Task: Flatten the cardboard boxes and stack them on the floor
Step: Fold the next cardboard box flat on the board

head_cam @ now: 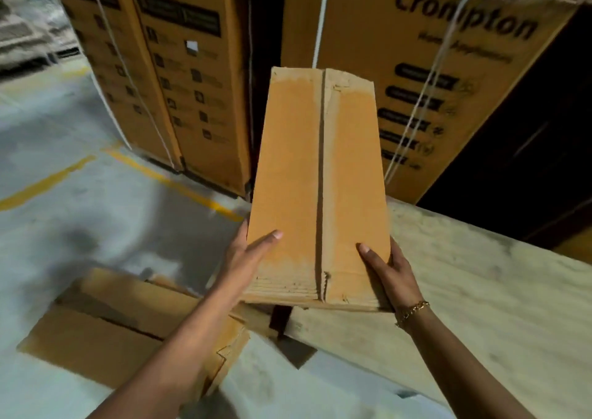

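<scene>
The cardboard box (317, 178) is held in front of the person, above the near left edge of a pale wooden surface (480, 306); whether it touches the wood cannot be told. Both arms reach forward. The left hand (246, 252) grips the box's left side and the right hand (389, 269), with a bracelet (411, 313) at the wrist, grips its right side. Each thumb lies flat on the top face, and the fingers are hidden underneath. The box's long axis runs away from the person, its far end towards the tall printed cartons (416, 66). The closed flap seam follows that axis. Flattened cardboard (105, 338) lies on the floor (80, 194) at lower left.
</scene>
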{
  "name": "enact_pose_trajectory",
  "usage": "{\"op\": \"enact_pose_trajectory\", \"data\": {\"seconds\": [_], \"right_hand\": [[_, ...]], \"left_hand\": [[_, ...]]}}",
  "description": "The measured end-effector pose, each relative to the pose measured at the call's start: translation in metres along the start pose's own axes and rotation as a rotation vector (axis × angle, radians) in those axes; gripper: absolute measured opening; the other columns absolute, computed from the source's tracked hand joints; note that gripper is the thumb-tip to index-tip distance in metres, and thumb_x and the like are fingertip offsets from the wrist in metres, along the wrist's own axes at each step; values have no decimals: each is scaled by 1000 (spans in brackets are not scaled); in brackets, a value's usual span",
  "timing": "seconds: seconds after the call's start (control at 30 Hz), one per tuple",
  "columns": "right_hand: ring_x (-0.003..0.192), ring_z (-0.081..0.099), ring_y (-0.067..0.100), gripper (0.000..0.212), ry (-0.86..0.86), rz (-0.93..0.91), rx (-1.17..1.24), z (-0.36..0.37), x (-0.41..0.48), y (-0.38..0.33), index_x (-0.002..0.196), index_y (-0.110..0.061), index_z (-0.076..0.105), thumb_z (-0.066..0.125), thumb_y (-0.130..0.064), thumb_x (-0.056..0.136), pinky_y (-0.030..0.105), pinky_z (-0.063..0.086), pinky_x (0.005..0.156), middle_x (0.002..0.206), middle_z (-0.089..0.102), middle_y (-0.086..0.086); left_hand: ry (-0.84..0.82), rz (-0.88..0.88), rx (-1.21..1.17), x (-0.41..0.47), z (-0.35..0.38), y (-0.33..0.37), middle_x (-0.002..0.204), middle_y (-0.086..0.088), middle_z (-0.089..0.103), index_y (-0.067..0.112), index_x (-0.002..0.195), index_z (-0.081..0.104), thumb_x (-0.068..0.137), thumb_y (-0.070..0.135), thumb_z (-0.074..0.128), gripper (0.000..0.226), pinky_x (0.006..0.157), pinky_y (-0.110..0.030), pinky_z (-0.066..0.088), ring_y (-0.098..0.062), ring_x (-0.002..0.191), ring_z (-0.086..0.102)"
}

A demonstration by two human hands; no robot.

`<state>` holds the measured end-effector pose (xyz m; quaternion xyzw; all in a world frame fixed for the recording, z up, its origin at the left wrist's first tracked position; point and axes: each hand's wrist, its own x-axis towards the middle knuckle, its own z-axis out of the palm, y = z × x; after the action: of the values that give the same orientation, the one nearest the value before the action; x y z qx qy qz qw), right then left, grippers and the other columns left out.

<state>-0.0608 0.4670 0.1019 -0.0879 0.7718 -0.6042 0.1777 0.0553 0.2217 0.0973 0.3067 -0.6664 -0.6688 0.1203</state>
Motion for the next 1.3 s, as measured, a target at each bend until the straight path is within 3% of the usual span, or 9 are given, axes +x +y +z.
{"op": "enact_pose_trajectory", "data": {"seconds": [0.1, 0.17, 0.3, 0.5, 0.7, 0.83, 1.0, 1.17, 1.3], "right_hand": [[107, 65, 16, 80, 101, 9, 8, -69, -33, 13, 134, -34, 50, 70, -67, 65, 46, 53, 94, 119, 67, -9], [106, 65, 18, 80, 153, 22, 26, -107, -51, 23, 133, -33, 51, 71, -67, 64, 47, 53, 94, 118, 68, -7], [106, 64, 21, 55, 284, 79, 97, -180, -95, 40, 121, -38, 53, 70, -54, 71, 47, 53, 94, 115, 67, -4], [108, 64, 17, 77, 504, 151, 82, -253, -138, 74, 127, -34, 55, 71, -71, 62, 43, 53, 92, 115, 69, -9], [103, 65, 21, 90, 675, 262, 96, -289, -143, 104, 135, -34, 48, 66, -78, 59, 46, 57, 87, 120, 65, -5], [105, 64, 23, 93, 744, 339, 90, -306, -125, 119, 137, -34, 44, 65, -81, 59, 49, 56, 89, 121, 64, -5], [109, 59, 22, 101, 756, 442, 11, -314, -91, 137, 142, -29, 42, 56, -86, 60, 39, 51, 89, 131, 60, -1], [104, 58, 21, 110, 753, 569, -52, -313, -69, 137, 145, -26, 33, 53, -90, 58, 34, 50, 82, 135, 56, 3], [136, 38, 24, 87, 809, 548, -542, -306, -54, 117, 153, -25, 18, 45, -72, 85, 44, 40, 106, 159, 27, 2]], "left_hand": [[-127, 15, 8, -15, 62, 0, 127, 26, 52, 43, 143, 37, 76, 62, 73, 78, 98, -34, 40, -13, 128, 46], [-185, 0, 9, -28, 102, 2, 148, 17, 39, 37, 153, 25, 73, 65, 73, 97, 111, -42, 35, -13, 138, 36], [-326, -41, 70, -56, 186, 0, 161, 6, 21, 35, 156, 12, 74, 64, 71, 105, 114, -50, 28, -23, 146, 25], [-526, -8, 153, -63, 283, -4, 161, 9, 21, 37, 156, 14, 64, 77, 70, 115, 117, -49, 27, -22, 147, 24], [-669, -35, 221, -48, 360, -15, 154, 2, 37, 33, 155, 22, 72, 60, 75, 102, 114, -48, 34, -24, 139, 38], [-737, -56, 298, -26, 399, -17, 156, 0, 32, 30, 156, 18, 76, 55, 75, 101, 112, -46, 32, -26, 141, 34], [-772, -41, 453, 11, 432, -20, 162, -1, 21, 31, 157, 13, 73, 63, 74, 109, 114, -50, 30, -28, 146, 26], [-743, 26, 642, 35, 444, -33, 155, -3, 37, 33, 154, 18, 57, 85, 65, 119, 109, -52, 38, -29, 139, 39], [-747, 79, 729, 40, 450, -40, 152, -3, 42, 30, 155, 17, 72, 73, 66, 105, 105, -46, 39, -30, 135, 43]]}}
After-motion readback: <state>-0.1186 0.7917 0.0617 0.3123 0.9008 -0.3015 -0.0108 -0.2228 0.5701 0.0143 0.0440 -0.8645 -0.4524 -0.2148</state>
